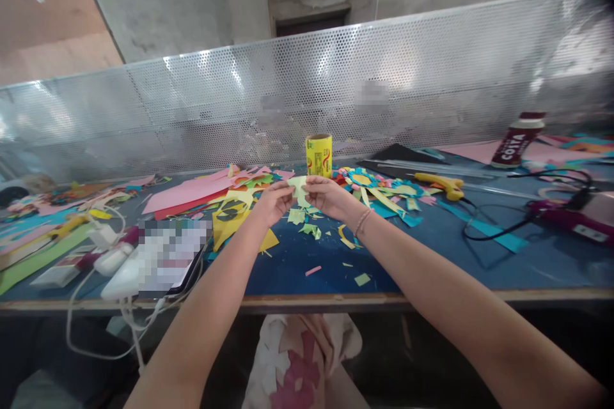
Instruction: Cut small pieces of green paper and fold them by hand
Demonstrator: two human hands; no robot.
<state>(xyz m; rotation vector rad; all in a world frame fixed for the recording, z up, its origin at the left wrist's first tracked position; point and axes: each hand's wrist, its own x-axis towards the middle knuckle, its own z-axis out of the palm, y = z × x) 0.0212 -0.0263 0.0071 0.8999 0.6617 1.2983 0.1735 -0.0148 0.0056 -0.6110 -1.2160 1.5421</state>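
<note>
Between my two hands, above the middle of the blue table (288, 275), a small pale green piece of paper (300, 190) is stretched. The fingers of my left hand (278, 201) pinch its left side, while my right hand (330, 197) grips the right side. Green paper scraps (311, 230) lie below my hands. Just behind them stands a yellow cardboard tube (319, 155). Yellow paper (228, 227) with cut-out holes rests near my left wrist. Paper flowers (359, 179) and strips lie beyond my right wrist.
A yellow-handled glue gun (441, 185) trails a black cord at the right, near a brown Costa bottle (518, 140). Pink paper sheets (192, 192) lie left. A phone (177, 255), white chargers and cables crowd the front left edge. A perforated metal panel (192, 108) closes the back.
</note>
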